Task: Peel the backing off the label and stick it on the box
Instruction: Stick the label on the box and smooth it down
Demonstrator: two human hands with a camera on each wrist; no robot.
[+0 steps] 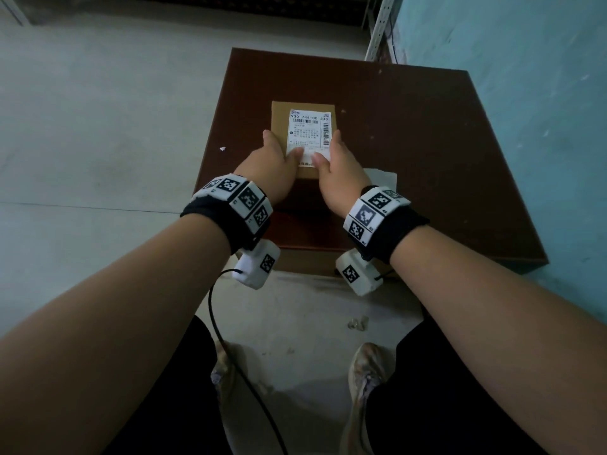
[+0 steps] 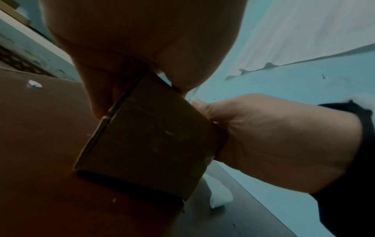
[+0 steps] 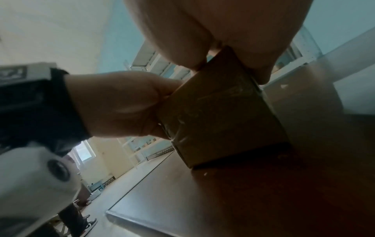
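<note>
A small cardboard box (image 1: 281,126) stands on a dark brown table (image 1: 410,142). A white printed label (image 1: 310,129) lies flat on the box top, towards its right side. My left hand (image 1: 276,156) grips the box's left side and its thumb presses the label's near edge. My right hand (image 1: 338,159) grips the right side the same way, thumb on the label. The left wrist view shows the box's front face (image 2: 146,144) with the right hand (image 2: 274,136) against it. The right wrist view shows the box (image 3: 223,115) and the left hand (image 3: 117,104).
A white sheet (image 1: 382,177), which looks like the peeled backing, lies on the table just right of my right wrist. A blue wall (image 1: 542,93) runs along the table's right. A white scrap (image 1: 222,148) lies on the floor left of the table. A cable (image 1: 230,339) hangs from my left wrist.
</note>
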